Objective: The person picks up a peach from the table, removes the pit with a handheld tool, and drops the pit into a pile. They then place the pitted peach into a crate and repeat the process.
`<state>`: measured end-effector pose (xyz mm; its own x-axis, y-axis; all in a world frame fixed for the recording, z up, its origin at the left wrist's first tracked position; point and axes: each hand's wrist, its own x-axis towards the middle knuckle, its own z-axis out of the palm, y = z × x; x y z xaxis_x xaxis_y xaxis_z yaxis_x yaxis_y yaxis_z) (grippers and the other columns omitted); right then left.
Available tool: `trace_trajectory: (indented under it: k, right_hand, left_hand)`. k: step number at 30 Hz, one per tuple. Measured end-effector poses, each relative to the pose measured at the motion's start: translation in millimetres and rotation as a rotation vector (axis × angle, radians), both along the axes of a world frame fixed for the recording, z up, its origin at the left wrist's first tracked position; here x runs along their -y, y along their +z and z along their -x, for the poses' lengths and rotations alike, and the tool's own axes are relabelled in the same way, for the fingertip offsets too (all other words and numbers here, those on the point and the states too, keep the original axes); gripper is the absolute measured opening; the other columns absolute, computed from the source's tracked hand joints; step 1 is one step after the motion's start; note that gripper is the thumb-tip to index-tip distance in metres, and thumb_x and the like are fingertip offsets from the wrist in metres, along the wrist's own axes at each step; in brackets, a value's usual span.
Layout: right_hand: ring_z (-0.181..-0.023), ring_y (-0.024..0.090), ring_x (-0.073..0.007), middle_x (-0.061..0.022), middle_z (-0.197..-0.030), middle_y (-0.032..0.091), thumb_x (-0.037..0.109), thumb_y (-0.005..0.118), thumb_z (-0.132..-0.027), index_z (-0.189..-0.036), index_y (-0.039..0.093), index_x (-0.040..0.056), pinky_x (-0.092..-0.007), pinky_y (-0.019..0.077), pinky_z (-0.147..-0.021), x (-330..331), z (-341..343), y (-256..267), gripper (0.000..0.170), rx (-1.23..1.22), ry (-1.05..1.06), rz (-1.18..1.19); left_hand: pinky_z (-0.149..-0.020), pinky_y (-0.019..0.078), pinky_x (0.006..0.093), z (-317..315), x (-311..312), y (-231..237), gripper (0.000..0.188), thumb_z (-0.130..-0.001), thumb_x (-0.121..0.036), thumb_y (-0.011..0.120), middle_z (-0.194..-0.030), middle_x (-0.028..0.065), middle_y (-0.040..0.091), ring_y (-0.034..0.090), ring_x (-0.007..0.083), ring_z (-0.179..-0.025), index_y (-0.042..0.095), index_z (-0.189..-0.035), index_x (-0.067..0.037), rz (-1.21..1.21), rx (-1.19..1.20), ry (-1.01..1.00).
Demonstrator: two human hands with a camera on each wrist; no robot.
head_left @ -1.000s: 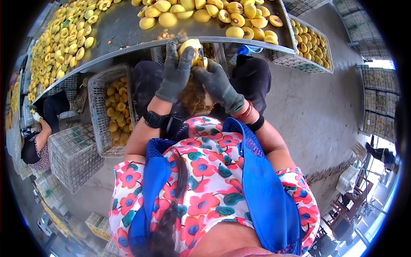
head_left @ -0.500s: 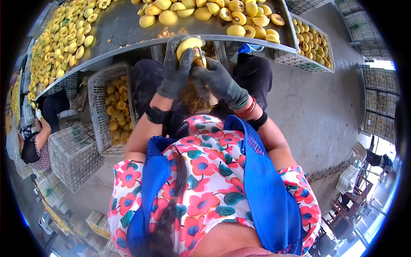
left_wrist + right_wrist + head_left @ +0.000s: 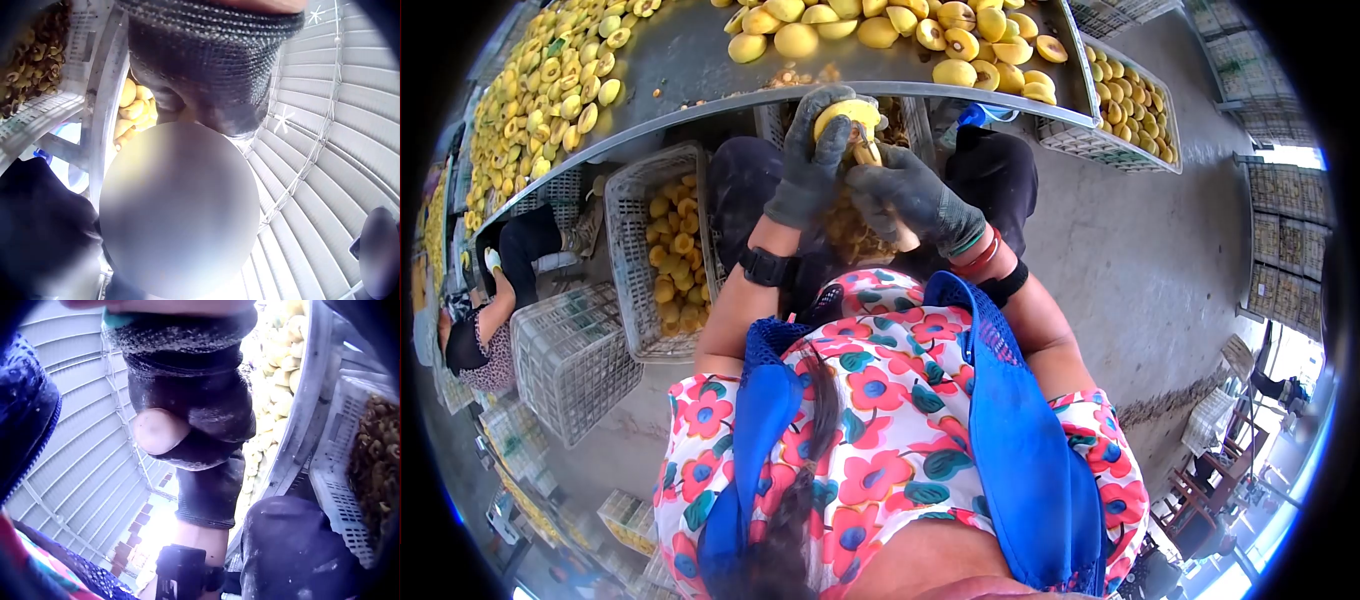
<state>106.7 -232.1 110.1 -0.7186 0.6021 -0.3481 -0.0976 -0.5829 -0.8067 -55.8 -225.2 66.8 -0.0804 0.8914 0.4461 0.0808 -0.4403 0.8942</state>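
Note:
Both hands wear dark grey gloves and meet at the metal table's near edge, above the person's lap. My left hand (image 3: 805,165) holds a yellow peach (image 3: 858,110) between thumb and fingers, its brownish middle turned toward the right hand. Curled round a tool with a pale, round-ended handle (image 3: 907,238), my right hand (image 3: 915,195) sits just below and right of the fruit. That handle end (image 3: 157,431) pokes out of the fist in the right wrist view. The tool's working end is mostly hidden by the fingers and fruit. A large blur covers the left wrist view's middle.
Yellow fruit halves (image 3: 880,32) lie on the metal table (image 3: 700,72), with a bigger heap (image 3: 550,105) at left. Crates of fruit stand at left (image 3: 625,190) and right (image 3: 1100,145). A crate of brown scraps (image 3: 340,506) is under the table edge. Another person (image 3: 490,340) sits far left.
The peach has turned in the left hand, showing more yellow skin on top. My right hand has shifted slightly down and turned with the tool, whose handle end now sticks out farther right.

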Motion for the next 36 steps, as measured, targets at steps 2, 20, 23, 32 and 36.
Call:
trace_trajectory:
  k: [2, 20, 23, 32, 36]
  right_hand:
    - [-0.041, 0.046, -0.0120, -0.0022, -0.058, 0.049, 0.017, 0.054, -0.091, -0.084, 0.052, 0.0036, -0.0257, 0.0362, -0.036, -1, -3, 3, 0.016, -0.018, 0.056, 0.105]
    - [-0.040, 0.039, -0.0070, 0.0027, -0.058, 0.044, 0.017, 0.056, -0.091, -0.084, 0.051, 0.0080, -0.0219, 0.0289, -0.035, -3, 0, -2, 0.012, 0.027, 0.126, 0.055]
    - [-0.041, 0.038, -0.0056, 0.0036, -0.058, 0.043, 0.017, 0.056, -0.091, -0.085, 0.051, 0.0084, -0.0206, 0.0274, -0.035, -7, -5, 5, 0.011, -0.037, 0.217, 0.217]
    - [-0.044, 0.040, -0.0048, 0.0034, -0.062, 0.045, 0.015, 0.057, -0.090, -0.091, 0.052, 0.0070, -0.0193, 0.0296, -0.036, -1, 9, -7, 0.009, -0.106, 0.163, 0.118]
    - [-0.048, 0.045, -0.0068, 0.0017, -0.066, 0.048, 0.012, 0.056, -0.090, -0.095, 0.052, 0.0041, -0.0205, 0.0341, -0.038, 2, 9, -20, 0.010, -0.120, 0.204, -0.095]
  left_hand:
    - [-0.089, 0.0465, 0.0324, 5, 1, -4, 0.034, -0.090, -0.025, 0.060, -0.110, 0.0099, 0.058, 0.057, 0.0192, -0.100, 0.053, -0.114, -0.002, 0.063, 0.075, -0.079]
    - [-0.087, 0.0486, 0.0327, 15, 4, 3, 0.033, -0.089, -0.019, 0.061, -0.109, 0.0110, 0.061, 0.060, 0.0202, -0.099, 0.054, -0.115, -0.001, -0.074, -0.159, -0.069]
    - [-0.087, 0.0487, 0.0325, 17, 4, 5, 0.034, -0.089, -0.021, 0.061, -0.109, 0.0112, 0.061, 0.060, 0.0199, -0.099, 0.053, -0.116, -0.001, -0.093, -0.194, -0.106]
    - [-0.084, 0.0510, 0.0325, 19, 6, 0, 0.037, -0.097, -0.032, 0.047, -0.105, 0.0112, 0.062, 0.062, 0.0203, -0.095, 0.053, -0.117, -0.001, 0.189, 0.321, -0.147]
    - [-0.073, 0.0565, 0.0345, 41, 14, 19, 0.040, -0.097, -0.039, 0.045, -0.103, 0.0130, 0.062, 0.065, 0.0238, -0.092, 0.053, -0.113, -0.003, 0.358, 0.650, -0.019]
